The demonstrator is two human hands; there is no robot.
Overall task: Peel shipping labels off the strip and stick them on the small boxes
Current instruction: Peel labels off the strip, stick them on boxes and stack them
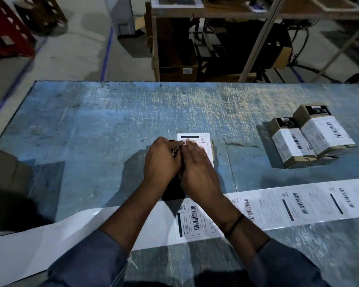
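Note:
A small brown box (214, 151) lies in the middle of the blue table, mostly covered by a white shipping label (202, 139) and by both hands. My left hand (162, 162) curls round the box's left side. My right hand (199, 168) lies flat on the label with straight fingers, pressing it down. The label strip (278, 204) runs across the table in front of me, from the right edge to the lower left. Several printed labels sit on its right part, and its left part is bare white backing (29, 245).
A stack of labelled small boxes (311, 137) stands at the right of the scratched blue table (91, 125). A dark object (0, 170) sits at the left edge. Beyond the table's far edge are metal shelving with cartons (178, 65) and a red rack (6, 32).

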